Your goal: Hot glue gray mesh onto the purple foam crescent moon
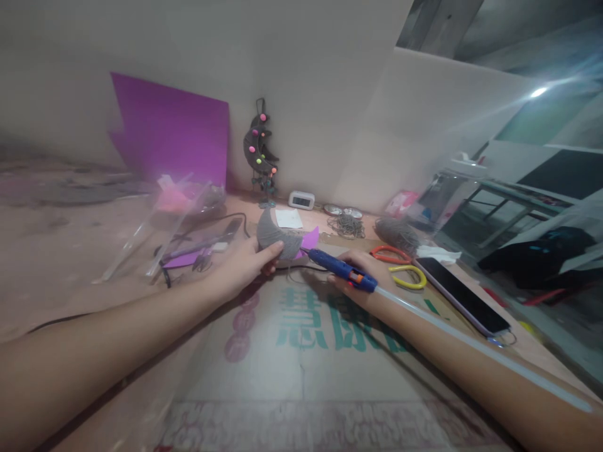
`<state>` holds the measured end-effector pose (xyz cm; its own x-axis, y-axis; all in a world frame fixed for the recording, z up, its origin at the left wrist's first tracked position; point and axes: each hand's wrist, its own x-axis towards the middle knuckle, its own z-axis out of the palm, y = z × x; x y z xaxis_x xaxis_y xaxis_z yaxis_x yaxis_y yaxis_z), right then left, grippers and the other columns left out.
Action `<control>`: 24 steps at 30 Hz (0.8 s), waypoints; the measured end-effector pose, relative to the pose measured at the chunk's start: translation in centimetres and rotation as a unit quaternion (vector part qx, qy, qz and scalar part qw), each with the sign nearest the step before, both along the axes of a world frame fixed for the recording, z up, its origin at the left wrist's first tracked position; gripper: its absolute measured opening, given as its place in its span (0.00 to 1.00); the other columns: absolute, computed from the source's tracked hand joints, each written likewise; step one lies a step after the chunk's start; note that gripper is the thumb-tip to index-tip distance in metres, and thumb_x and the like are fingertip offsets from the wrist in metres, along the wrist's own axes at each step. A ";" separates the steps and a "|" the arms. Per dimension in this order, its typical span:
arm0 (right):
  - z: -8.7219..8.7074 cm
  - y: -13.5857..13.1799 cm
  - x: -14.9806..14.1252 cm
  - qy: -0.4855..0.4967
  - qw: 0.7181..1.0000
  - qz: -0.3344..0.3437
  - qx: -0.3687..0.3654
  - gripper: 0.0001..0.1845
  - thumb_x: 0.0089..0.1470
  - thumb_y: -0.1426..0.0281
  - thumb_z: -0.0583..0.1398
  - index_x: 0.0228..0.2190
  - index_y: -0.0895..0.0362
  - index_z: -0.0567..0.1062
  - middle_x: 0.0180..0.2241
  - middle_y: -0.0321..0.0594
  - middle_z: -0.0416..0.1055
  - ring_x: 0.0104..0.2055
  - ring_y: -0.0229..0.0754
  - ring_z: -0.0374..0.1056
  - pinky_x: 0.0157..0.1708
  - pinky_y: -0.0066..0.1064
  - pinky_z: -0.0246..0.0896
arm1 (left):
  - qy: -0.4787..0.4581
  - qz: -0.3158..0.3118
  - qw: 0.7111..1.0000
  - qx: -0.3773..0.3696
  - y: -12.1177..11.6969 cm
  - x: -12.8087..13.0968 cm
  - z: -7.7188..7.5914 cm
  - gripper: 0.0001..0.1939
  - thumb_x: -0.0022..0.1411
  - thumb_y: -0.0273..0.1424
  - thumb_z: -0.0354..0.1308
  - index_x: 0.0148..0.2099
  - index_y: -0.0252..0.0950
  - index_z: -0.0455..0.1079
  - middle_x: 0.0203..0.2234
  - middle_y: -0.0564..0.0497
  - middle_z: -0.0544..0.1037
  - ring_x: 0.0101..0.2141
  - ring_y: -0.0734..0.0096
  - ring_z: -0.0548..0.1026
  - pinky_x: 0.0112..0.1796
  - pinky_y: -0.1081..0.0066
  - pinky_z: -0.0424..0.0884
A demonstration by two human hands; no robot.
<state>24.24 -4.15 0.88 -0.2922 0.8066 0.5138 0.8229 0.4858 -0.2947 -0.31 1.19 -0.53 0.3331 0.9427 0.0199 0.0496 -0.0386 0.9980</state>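
My left hand [264,256] pinches a crescent moon shape wrapped in grey yarn [273,237], with the thumb on top. At its right end a bare purple tip [309,241] shows without yarn. My right hand [360,273] is closed round a blue glue gun [342,269] with a small red light lit. A long clear glue stick [471,342] runs out of the gun's back, over my right forearm. The nozzle points left and meets the crescent where yarn and purple part join; whether it touches is hard to tell.
Cardboard [301,383] with green lettering lies beneath my hands. To the right are red-handled scissors [391,254], a yellow handle [409,277], a phone [461,294] and grey yarn [396,233]. Behind stand a small clock [301,200], a decorated moon hanging [259,147] and purple sheets [174,135].
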 end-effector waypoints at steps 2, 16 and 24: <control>0.0 0.0 0.1 -0.004 1.000 0.011 0.009 0.14 0.50 0.57 0.61 0.34 0.53 0.73 0.29 0.37 0.74 0.32 0.42 0.69 0.32 0.30 0.59 | -0.010 0.000 1.000 -0.006 0.0 0.0 0.0 0.17 0.60 0.43 0.56 0.29 0.36 0.59 0.16 0.57 0.66 0.14 0.83 0.59 0.16 0.78 0.52; 0.1 0.0 0.5 -0.064 0.991 0.110 0.034 0.15 0.50 0.58 0.62 0.36 0.55 0.72 0.31 0.40 0.74 0.34 0.43 0.68 0.37 0.34 0.61 | -0.035 0.011 0.999 -0.040 -0.2 0.2 0.3 0.16 0.59 0.41 0.57 0.30 0.36 0.58 0.17 0.58 0.65 0.15 0.83 0.60 0.16 0.79 0.54; 0.9 -0.8 0.0 0.092 0.995 0.039 0.000 0.15 0.49 0.58 0.62 0.35 0.54 0.69 0.30 0.39 0.73 0.30 0.42 0.68 0.30 0.33 0.63 | 0.033 -0.005 0.998 0.055 0.1 0.0 0.1 0.17 0.60 0.44 0.54 0.28 0.36 0.60 0.18 0.57 0.66 0.19 0.78 0.63 0.21 0.76 0.58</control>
<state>24.21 -4.95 1.81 -0.2555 0.7844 0.5652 0.7145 0.5470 -0.4362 -0.35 1.24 -0.44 0.3471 0.9324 0.1008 0.1132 -0.1483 0.9824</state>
